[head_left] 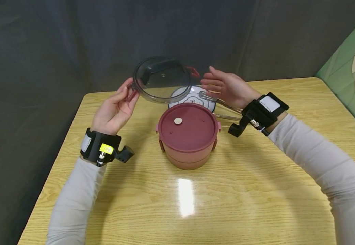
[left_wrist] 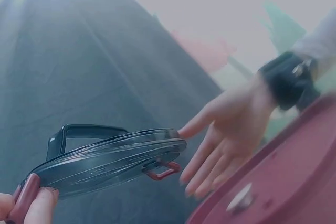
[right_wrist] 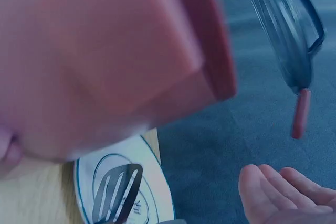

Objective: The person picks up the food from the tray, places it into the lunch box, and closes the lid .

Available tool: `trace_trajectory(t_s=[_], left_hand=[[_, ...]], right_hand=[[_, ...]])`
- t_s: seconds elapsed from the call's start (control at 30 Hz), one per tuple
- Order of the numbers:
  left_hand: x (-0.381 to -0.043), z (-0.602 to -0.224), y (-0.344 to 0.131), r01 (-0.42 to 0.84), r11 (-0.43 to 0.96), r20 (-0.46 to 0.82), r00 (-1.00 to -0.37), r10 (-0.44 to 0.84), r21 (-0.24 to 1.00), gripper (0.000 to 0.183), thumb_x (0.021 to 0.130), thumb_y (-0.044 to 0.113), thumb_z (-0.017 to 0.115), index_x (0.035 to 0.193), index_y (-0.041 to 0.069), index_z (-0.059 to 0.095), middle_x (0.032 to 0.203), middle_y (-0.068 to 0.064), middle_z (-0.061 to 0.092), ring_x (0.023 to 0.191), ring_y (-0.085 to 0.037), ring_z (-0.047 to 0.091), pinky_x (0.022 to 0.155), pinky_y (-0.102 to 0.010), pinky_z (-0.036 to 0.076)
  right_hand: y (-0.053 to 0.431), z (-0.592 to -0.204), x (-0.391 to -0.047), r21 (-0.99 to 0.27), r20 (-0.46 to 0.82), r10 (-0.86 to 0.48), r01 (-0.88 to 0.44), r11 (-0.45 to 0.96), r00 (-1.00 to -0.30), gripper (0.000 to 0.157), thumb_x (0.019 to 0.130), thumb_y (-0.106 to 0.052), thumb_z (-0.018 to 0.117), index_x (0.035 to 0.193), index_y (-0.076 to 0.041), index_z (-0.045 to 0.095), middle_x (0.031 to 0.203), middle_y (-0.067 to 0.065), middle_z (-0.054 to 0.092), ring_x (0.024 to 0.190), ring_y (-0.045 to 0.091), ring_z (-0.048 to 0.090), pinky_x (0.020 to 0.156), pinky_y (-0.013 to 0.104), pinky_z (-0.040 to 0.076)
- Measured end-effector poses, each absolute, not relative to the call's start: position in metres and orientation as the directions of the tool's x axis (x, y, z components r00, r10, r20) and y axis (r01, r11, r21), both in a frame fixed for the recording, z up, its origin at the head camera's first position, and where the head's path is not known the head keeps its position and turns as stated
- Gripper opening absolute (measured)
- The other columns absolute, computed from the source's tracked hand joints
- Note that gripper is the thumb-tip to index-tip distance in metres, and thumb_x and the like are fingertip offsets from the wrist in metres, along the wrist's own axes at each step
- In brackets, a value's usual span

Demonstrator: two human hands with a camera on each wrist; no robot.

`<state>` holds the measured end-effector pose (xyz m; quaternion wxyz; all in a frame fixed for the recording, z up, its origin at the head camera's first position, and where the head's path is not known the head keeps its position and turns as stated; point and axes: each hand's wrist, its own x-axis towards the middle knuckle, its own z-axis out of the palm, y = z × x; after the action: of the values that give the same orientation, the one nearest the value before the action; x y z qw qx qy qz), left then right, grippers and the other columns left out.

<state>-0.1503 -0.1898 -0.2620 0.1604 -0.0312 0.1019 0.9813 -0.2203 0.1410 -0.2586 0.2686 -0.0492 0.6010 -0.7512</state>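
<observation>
My left hand (head_left: 114,109) pinches the red side clip (left_wrist: 25,198) of a clear lid (head_left: 162,81) between thumb and fingers. A black handle (left_wrist: 89,129) rises from the lid's top. The lid is held in the air, tilted, behind a pink lidded pot (head_left: 188,127). My right hand (head_left: 226,86) is to the right of the lid, fingers extended and holding nothing. It is nearest to the lid's other red clip (right_wrist: 300,114), with a gap between them in the right wrist view. The pot's dark red cover carries a small white button (head_left: 178,120).
Behind the pot lies a white patterned plate (head_left: 177,93), with a slotted turner (right_wrist: 115,192) on it. A second metal utensil handle (head_left: 226,117) points right, below my right wrist. Dark cloth (head_left: 103,41) hangs behind the wooden table (head_left: 226,197).
</observation>
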Motion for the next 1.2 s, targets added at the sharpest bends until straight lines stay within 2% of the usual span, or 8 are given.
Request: trace_trajectory(t_s=[0.1,0.23,0.3,0.43,0.57,0.77,1.0,1.2], left_hand=[[-0.145,-0.259,-0.183,-0.359,-0.91,-0.061,-0.933,0.354,0.208,0.029,0.1,-0.003,0.042,0.124,-0.008,0.057,0.115,-0.024,0.061,0.104,-0.034,0.065,0.107,-0.035,0.04],[-0.14,-0.258,-0.175,-0.393,-0.888,-0.046,-0.918,0.394,0.239,0.028,0.1,-0.002,0.043,0.123,-0.008,0.058,0.116,-0.023,0.062,0.106,-0.034,0.065,0.103,-0.037,0.044],[-0.139,-0.258,-0.173,-0.401,-0.877,-0.044,-0.914,0.404,0.264,0.027,0.1,-0.001,0.043,0.121,-0.008,0.058,0.115,-0.023,0.062,0.106,-0.034,0.065,0.102,-0.037,0.045],[-0.138,-0.258,-0.171,-0.417,-0.859,-0.037,-0.904,0.426,0.297,0.028,0.101,0.001,0.041,0.12,-0.008,0.059,0.117,-0.024,0.061,0.107,-0.033,0.065,0.101,-0.037,0.046],[-0.139,-0.26,-0.172,-0.426,-0.843,-0.037,-0.898,0.439,0.329,0.03,0.102,0.002,0.038,0.121,-0.009,0.059,0.118,-0.025,0.062,0.107,-0.034,0.065,0.099,-0.038,0.049],[-0.138,-0.257,-0.171,-0.41,-0.788,-0.046,-0.897,0.44,0.46,0.029,0.102,0.001,0.039,0.123,-0.005,0.058,0.116,-0.022,0.062,0.105,-0.03,0.066,0.095,-0.037,0.051],[-0.13,-0.263,-0.17,-0.413,-0.697,-0.068,-0.882,0.466,0.586,0.03,0.102,0.0,0.037,0.125,-0.003,0.056,0.116,-0.018,0.063,0.105,-0.026,0.066,0.092,-0.034,0.054],[-0.121,-0.274,-0.166,-0.43,-0.63,-0.135,-0.877,0.461,0.647,0.045,0.103,0.001,0.037,0.148,-0.002,0.033,0.119,-0.014,0.063,0.106,-0.022,0.065,0.093,-0.031,0.053]], right_hand=[[0.138,-0.256,-0.223,-0.887,-0.282,-0.466,0.413,-0.207,-0.839,0.06,0.099,-0.034,0.054,0.15,-0.01,0.032,0.155,0.013,0.029,0.139,0.025,0.036,0.115,0.033,0.032],[0.136,-0.257,-0.224,-0.81,-0.317,-0.456,0.488,-0.325,-0.831,0.036,0.093,-0.029,0.063,0.124,-0.011,0.059,0.127,0.01,0.056,0.114,0.023,0.06,0.097,0.032,0.051],[0.137,-0.257,-0.223,-0.781,-0.327,-0.453,0.508,-0.365,-0.829,0.027,0.091,-0.026,0.066,0.113,-0.01,0.064,0.111,0.008,0.062,0.103,0.022,0.067,0.088,0.031,0.056],[0.141,-0.256,-0.221,-0.767,-0.329,-0.455,0.516,-0.382,-0.827,0.016,0.091,-0.015,0.066,0.101,-0.004,0.072,0.097,0.01,0.068,0.087,0.02,0.07,0.077,0.026,0.058],[0.146,-0.253,-0.217,-0.819,-0.31,-0.442,0.472,-0.326,-0.842,0.014,0.092,-0.005,0.062,0.094,-0.002,0.075,0.089,0.01,0.071,0.078,0.017,0.069,0.071,0.023,0.058],[0.155,-0.246,-0.204,-0.919,-0.245,-0.383,0.339,-0.2,-0.891,0.01,0.089,-0.008,0.068,0.092,-0.003,0.075,0.088,0.008,0.073,0.079,0.016,0.071,0.072,0.023,0.058],[0.164,-0.244,-0.175,-0.913,-0.223,-0.39,0.331,-0.237,-0.894,0.011,0.089,-0.006,0.067,0.097,0.0,0.074,0.091,0.011,0.073,0.08,0.018,0.072,0.071,0.023,0.058],[0.17,-0.251,-0.149,-0.933,-0.206,-0.351,0.291,-0.209,-0.913,0.011,0.089,-0.006,0.068,0.097,-0.002,0.075,0.094,0.009,0.074,0.083,0.017,0.072,0.074,0.024,0.058]])
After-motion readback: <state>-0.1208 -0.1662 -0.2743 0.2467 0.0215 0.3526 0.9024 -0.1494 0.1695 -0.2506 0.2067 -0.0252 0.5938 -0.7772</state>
